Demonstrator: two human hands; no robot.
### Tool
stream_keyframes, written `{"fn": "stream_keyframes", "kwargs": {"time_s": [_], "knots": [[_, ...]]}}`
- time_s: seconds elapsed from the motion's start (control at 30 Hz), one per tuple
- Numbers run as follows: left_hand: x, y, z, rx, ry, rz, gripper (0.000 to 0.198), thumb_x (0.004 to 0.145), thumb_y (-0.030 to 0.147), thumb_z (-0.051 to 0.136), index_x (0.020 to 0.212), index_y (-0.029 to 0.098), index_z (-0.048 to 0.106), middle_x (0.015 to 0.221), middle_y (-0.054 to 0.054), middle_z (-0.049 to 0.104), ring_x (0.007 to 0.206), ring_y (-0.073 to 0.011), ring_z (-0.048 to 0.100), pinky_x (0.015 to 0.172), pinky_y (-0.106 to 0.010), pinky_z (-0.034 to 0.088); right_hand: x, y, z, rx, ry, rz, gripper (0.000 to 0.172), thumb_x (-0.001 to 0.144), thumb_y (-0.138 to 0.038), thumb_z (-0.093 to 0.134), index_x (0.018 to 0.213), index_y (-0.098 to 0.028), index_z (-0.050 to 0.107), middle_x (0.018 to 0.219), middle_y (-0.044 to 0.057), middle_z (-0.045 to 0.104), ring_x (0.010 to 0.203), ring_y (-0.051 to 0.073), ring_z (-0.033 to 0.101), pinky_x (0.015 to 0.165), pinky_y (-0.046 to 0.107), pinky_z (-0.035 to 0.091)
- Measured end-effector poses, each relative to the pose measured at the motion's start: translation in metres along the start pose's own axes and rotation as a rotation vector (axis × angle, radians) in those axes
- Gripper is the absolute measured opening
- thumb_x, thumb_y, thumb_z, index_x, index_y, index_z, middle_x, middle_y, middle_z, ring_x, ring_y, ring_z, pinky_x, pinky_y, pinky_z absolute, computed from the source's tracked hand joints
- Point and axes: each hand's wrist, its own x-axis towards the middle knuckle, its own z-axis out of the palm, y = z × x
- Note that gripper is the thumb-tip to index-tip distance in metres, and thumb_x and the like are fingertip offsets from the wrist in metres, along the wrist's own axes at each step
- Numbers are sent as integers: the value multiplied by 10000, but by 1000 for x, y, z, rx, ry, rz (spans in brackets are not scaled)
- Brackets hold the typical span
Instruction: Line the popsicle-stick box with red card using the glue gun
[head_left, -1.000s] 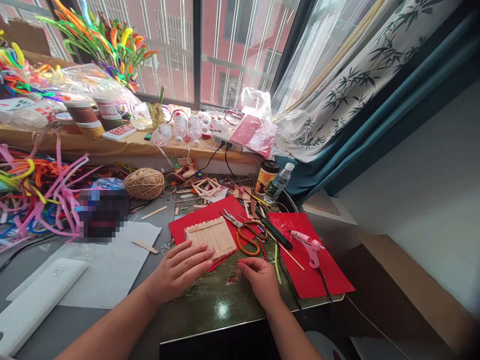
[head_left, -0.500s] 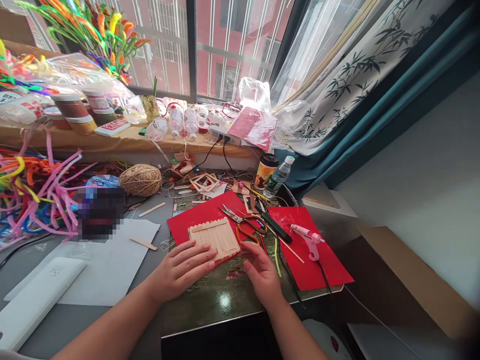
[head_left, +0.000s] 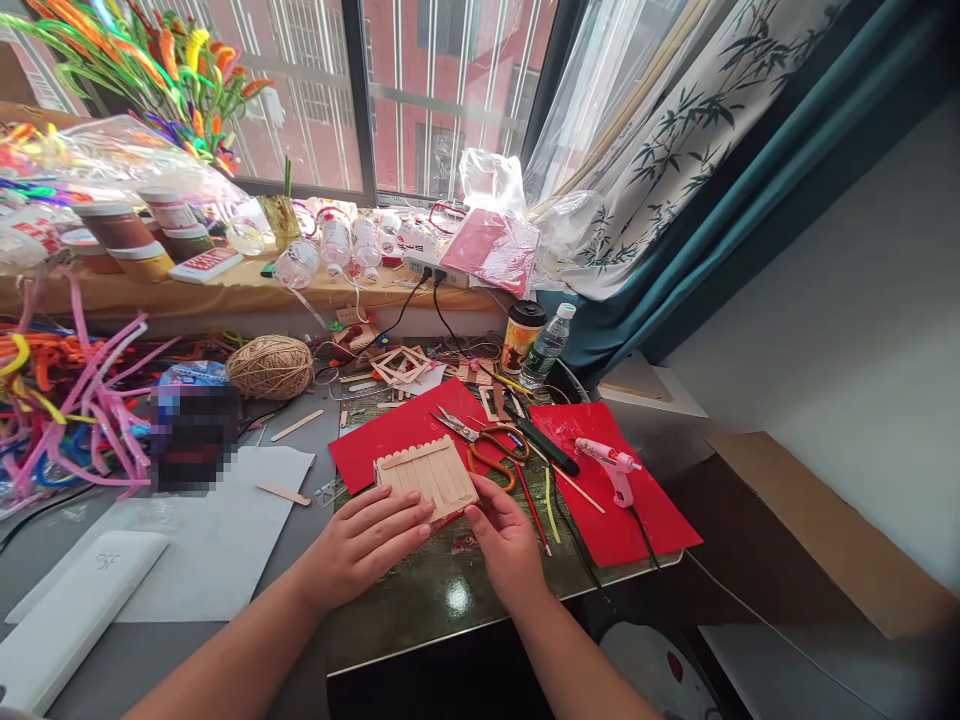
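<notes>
A flat panel of glued wooden craft sticks (head_left: 427, 474) lies on a red paper sheet (head_left: 390, 435) on the table. My left hand (head_left: 367, 540) rests with its fingers stretched flat against the panel's near left edge. At the panel's near right corner, my right hand (head_left: 504, 535) touches the edge with its fingers curled; nothing is visibly gripped in it. Orange-handled scissors (head_left: 487, 445) lie just beyond the right hand.
A pink glue gun (head_left: 611, 465) rests on a second red sheet (head_left: 637, 505) at the right. A ball of twine (head_left: 270, 367), loose sticks, stick frames (head_left: 401, 365), a cup (head_left: 521, 335), a bottle (head_left: 546, 347) and pipe cleaners (head_left: 67, 400) crowd the back and left. White paper (head_left: 202, 530) lies left.
My right hand moved up and left from the bare table to the panel's right corner. The left hand stayed at the panel's near edge. The camera view shifted slightly right.
</notes>
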Motion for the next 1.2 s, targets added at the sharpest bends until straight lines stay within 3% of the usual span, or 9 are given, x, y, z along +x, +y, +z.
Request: {"fn": "stream_keyframes", "kwargs": {"time_s": [0.27, 0.5, 0.63, 0.73, 0.87, 1.0, 1.07, 1.2], "knots": [[7, 1, -1, -5, 28, 3, 475, 983, 62, 673, 1435, 203, 648, 1356, -87, 775, 1451, -219, 605, 1310, -432, 376, 2, 1, -8, -66, 29, -59, 305, 991, -469, 732, 1242, -319, 821, 1346, 76, 768, 1294, 302, 695, 1170, 495, 525], [7, 2, 1, -22, 15, -16, 467, 1000, 69, 653, 1446, 203, 628, 1348, -85, 780, 1451, -218, 605, 1302, -434, 381, 3, 6, -10, -20, 15, -47, 330, 962, -435, 772, 1265, -309, 809, 1361, 84, 757, 1269, 300, 708, 1116, 479, 572], [6, -3, 3, -58, 32, -80, 493, 1000, 112, 651, 1476, 229, 594, 1348, -90, 779, 1418, -228, 636, 1267, -448, 437, 3, 5, -13, -31, -14, -75, 314, 989, -429, 726, 1268, -311, 807, 1378, 75, 747, 1327, 301, 669, 1182, 503, 517], [3, -9, 6, -128, 51, -168, 598, 971, 177, 716, 1534, 248, 529, 1376, -120, 760, 1366, -262, 676, 1203, -481, 512, 3, 6, -13, -47, -15, -78, 317, 979, -442, 726, 1251, -301, 811, 1362, 78, 743, 1330, 304, 659, 1181, 494, 516], [-4, -13, 13, -211, 46, -355, 788, 852, 322, 888, 1537, 259, 503, 1337, -151, 765, 1258, -305, 736, 1065, -461, 612, 5, 12, -9, -31, 36, -37, 290, 933, -454, 780, 1164, -283, 814, 1237, 69, 748, 1157, 276, 715, 1043, 428, 604], [-10, -9, 18, -354, 45, -560, 919, 826, 391, 914, 1581, 285, 402, 1305, -161, 772, 1228, -316, 751, 1022, -457, 621, 6, 12, -8, -7, 24, -28, 248, 975, -438, 739, 1161, -279, 781, 1163, 57, 738, 1038, 232, 722, 954, 368, 613], [-11, -6, 18, -473, 63, -643, 936, 827, 403, 914, 1584, 294, 374, 1317, -169, 763, 1244, -319, 743, 1020, -458, 618, 8, 7, -10, -47, -7, -73, 279, 996, -431, 715, 1233, -291, 761, 1247, 68, 711, 1077, 233, 711, 985, 378, 598], [-8, -3, 18, -692, 115, -866, 934, 796, 496, 923, 1548, 275, 415, 1302, -186, 744, 1181, -325, 761, 917, -403, 648, 10, -6, -15, -201, -134, -228, 513, 965, -432, 765, 1458, -337, 665, 1522, 91, 606, 1397, 308, 579, 1168, 471, 502]]}}
